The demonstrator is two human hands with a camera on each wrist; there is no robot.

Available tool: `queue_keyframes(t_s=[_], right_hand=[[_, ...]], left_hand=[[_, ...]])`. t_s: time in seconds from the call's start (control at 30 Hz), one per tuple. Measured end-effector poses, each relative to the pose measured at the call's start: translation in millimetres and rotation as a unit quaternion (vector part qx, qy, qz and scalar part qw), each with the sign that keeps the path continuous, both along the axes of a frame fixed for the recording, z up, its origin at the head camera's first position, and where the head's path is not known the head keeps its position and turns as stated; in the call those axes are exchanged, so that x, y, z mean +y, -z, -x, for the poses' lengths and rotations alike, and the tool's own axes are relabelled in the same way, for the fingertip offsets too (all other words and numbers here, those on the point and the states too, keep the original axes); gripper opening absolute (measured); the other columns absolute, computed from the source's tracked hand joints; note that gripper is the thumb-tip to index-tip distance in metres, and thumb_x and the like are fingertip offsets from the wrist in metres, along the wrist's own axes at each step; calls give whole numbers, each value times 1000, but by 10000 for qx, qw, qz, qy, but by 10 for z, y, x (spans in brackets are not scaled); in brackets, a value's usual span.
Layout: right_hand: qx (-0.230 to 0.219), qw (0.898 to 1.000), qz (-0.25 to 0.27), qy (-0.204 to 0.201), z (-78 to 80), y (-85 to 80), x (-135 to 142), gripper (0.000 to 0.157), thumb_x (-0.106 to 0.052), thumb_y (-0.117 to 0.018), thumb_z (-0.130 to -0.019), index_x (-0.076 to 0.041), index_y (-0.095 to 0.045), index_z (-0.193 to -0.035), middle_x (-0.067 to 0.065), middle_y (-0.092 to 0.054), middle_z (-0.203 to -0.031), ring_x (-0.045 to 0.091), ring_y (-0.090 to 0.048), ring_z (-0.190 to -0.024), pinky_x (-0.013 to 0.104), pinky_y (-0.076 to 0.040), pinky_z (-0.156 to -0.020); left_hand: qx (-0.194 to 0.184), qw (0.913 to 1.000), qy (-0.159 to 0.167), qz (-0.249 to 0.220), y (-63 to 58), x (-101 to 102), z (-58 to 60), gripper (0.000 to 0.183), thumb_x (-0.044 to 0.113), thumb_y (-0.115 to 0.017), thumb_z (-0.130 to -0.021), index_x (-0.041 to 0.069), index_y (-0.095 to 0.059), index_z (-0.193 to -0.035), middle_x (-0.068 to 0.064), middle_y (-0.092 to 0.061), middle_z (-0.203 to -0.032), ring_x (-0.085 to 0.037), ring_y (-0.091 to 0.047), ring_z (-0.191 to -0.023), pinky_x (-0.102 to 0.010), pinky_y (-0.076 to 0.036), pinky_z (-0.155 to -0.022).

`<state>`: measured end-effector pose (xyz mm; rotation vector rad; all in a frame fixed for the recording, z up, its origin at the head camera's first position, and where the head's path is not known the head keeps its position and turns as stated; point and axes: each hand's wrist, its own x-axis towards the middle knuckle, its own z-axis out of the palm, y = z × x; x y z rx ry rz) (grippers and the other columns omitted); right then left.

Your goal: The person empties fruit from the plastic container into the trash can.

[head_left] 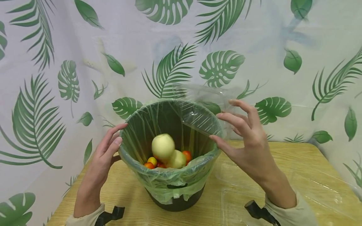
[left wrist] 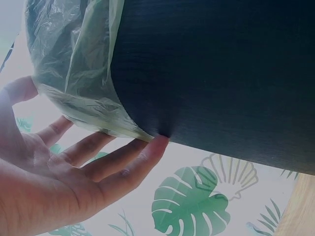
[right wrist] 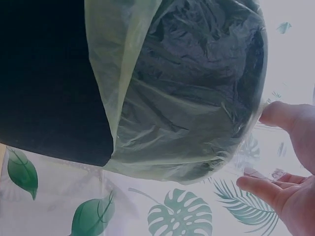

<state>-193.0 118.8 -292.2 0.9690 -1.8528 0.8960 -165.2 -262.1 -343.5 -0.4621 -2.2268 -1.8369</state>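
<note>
A dark bin (head_left: 181,204) lined with a thin green plastic bag (head_left: 169,185) stands on the table. Inside lie pale green round fruits (head_left: 163,146) and several small red, orange and yellow tomatoes (head_left: 149,165). On the bin's left side my left hand (head_left: 103,153) rests its fingertips against the wall, thumb by the rim; the left wrist view has its fingers (left wrist: 129,172) extended along the bag and bin. My right hand (head_left: 251,141) holds a clear plastic tray (head_left: 198,116) by its edge, between thumb and fingers. This tray tilts over the bin's right rim.
Clear plastic sheeting (head_left: 316,188) covers part of the wooden table (head_left: 121,194) on the right. Behind the bin hangs a white curtain (head_left: 181,37) printed with green leaves, which also runs along both sides.
</note>
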Motion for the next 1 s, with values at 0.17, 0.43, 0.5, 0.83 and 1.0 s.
queue_keyframes(t_s=[0.17, 0.43, 0.5, 0.83, 1.0], right_hand=[[59, 9997, 60, -217, 11, 10, -22, 46, -38, -71, -97, -3, -66, -126, 29, -44, -145, 29, -65, -112, 25, -51, -96], [-770, 9944, 562, -447, -12, 51, 161, 51, -2, -79, -88, 2, -58, -133, 18, -44, -149, 26, -60, -121, 32, -56, -85], [-1180, 9838, 998, -911, -18, 67, 249, 64, 20, -76, -78, 7, -52, -137, 17, -41, -151, 27, -61, -122, 28, -54, -90], [-1736, 9063, 2890, -2548, -5, 210, 801, 71, 33, -56, -82, 8, -35, -146, 30, -35, -147, 35, -64, -121, 32, -56, -89], [-1704, 9055, 3137, -2294, -18, 277, 1033, 70, 33, -53, -83, 8, -34, -146, 30, -39, -143, 34, -66, -117, 31, -56, -88]], left_hand=[[-62, 9999, -83, 61, 1, -1, -3, 45, 27, -39, -113, 20, -40, -157, -12, -36, -158, -31, -46, -131, -48, -49, -92], [-76, 9999, -108, 102, 7, -9, 0, 45, 28, -38, -113, 20, -40, -157, -7, -25, -165, -35, -26, -148, -59, -43, -94], [-80, 9999, -108, 103, 7, -11, -1, 45, 28, -38, -113, 20, -40, -157, -8, -24, -166, -35, -25, -148, -57, -44, -94], [-73, 9999, -58, 85, 5, -9, 4, 45, 27, -38, -113, 20, -40, -157, -8, -27, -164, -32, -32, -144, -55, -45, -94], [-82, 9999, -55, 25, 10, 1, 6, 45, 27, -38, -113, 19, -40, -157, -9, -30, -162, -32, -36, -141, -51, -46, -93]])
